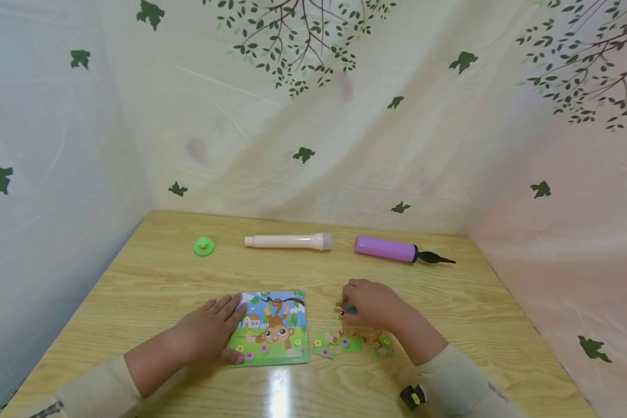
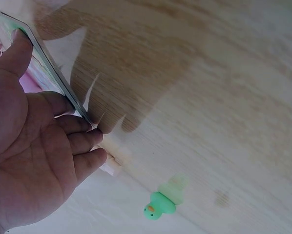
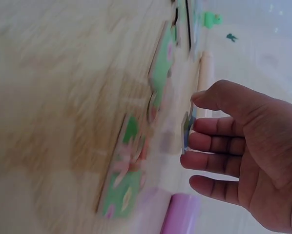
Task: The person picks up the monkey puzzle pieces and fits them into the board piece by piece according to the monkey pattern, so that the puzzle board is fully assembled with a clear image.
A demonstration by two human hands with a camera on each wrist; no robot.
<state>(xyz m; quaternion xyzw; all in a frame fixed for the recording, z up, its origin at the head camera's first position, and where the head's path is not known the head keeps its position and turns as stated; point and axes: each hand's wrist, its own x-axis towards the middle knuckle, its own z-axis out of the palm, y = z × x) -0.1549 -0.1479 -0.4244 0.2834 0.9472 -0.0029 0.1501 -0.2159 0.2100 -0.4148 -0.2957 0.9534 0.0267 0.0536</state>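
Observation:
A square picture puzzle (image 1: 277, 325) with a monkey hanging from a branch lies on the wooden table. My left hand (image 1: 209, 328) rests along its left side, fingers stretched out and thumb near the lower corner; in the left wrist view, thumb and fingers touch the board's edge (image 2: 51, 63). To the right of the board, my right hand (image 1: 376, 305) pinches a small puzzle piece (image 1: 349, 307) between thumb and fingers. Seen from the right wrist, that piece (image 3: 187, 127) is tilted up on edge over the table. Several loose puzzle pieces (image 1: 324, 343) lie in a row just below this hand.
Along the back of the table are a green duck toy (image 1: 204, 246), a pale microphone-shaped tube (image 1: 288, 241) and a purple hand pump (image 1: 386, 248) with a black nozzle. A small black object (image 1: 412, 397) lies by the right sleeve. Printed fabric walls enclose the table.

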